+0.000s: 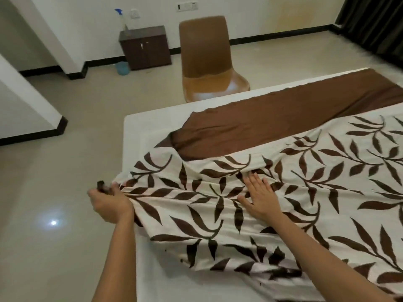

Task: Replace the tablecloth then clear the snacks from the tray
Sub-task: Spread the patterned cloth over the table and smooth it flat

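At the table [133,136] corner, left hand [109,202] bunches the cloth [283,192] edge to pull; right hand [260,196] lies flat, fingers straight, pinning it.

Soft matt cloth [283,203] with brown leaf print lies creased on a smooth white table [139,131]; glossy plastic chair [207,59]; polished, reflective floor [65,171].

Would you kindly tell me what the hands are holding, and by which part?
The left hand grips the white, brown-leaf-printed cloth by its bunched end corner; the right hand holds nothing, lying flat on that cloth.
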